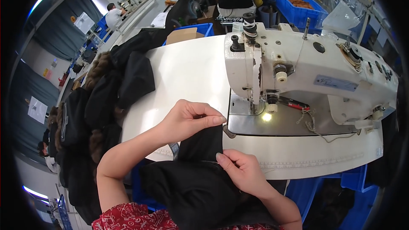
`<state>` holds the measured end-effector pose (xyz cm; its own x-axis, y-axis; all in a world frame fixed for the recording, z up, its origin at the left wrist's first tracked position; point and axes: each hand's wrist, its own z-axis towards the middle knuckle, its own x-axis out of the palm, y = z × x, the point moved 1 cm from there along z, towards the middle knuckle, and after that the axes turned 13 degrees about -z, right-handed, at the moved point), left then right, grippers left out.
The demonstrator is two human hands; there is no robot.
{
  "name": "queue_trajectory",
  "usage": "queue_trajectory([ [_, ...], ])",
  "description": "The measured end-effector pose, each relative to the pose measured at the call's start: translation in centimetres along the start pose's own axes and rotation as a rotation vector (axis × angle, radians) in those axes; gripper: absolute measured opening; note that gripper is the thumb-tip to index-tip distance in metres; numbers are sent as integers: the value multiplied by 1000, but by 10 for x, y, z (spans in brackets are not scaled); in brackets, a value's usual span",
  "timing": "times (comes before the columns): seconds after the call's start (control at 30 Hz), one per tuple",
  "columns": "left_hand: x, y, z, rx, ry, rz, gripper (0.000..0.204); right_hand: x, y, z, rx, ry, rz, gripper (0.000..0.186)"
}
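The black padded garment piece [200, 174] lies across the person's lap and up over the near edge of the white sewing table [187, 72], a narrow strip of it stretched upright between the two hands, just left of the machine's grey metal bed plate [272, 124]. The left hand [189, 119] pinches the strip's top end closed between thumb and fingers; the right hand [243, 170] is closed on the fabric lower down, thumb pressed beside what looks like a zipper seam. The likeliest trouble, as I judge it, is slippage — the cloth is dark, slick and bulky, so the weight hanging off the table could drag the strip out of line as it nears the needle under the white industrial sewing machine [306, 68]. The lit needle area [266, 117] is close to the left fingertips, so pushing in too far risks a pricked finger. A loose thread tail [313, 125] on the bed could catch. The heap of black fur-trimmed coats [106, 98] to the left crowds the table and may snag the piece.
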<state>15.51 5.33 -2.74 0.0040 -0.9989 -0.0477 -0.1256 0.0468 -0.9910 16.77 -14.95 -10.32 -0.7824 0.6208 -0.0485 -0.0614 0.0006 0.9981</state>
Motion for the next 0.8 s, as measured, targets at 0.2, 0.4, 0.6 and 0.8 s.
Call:
queue_trajectory([
  [0.2,1,36,50,27,15,210,14,-8,-17,17,58,-158,-70,27],
  [0.4,10,86,83,333,36,545,11,-55,-41,37,173,-8,-517,18],
  [0.6,24,86,81,567,-19,735,10,-72,-8,36,-42,67,-1097,26],
  [0.8,35,76,80,629,-65,766,13,-84,-38,34,-660,-46,-1265,27],
])
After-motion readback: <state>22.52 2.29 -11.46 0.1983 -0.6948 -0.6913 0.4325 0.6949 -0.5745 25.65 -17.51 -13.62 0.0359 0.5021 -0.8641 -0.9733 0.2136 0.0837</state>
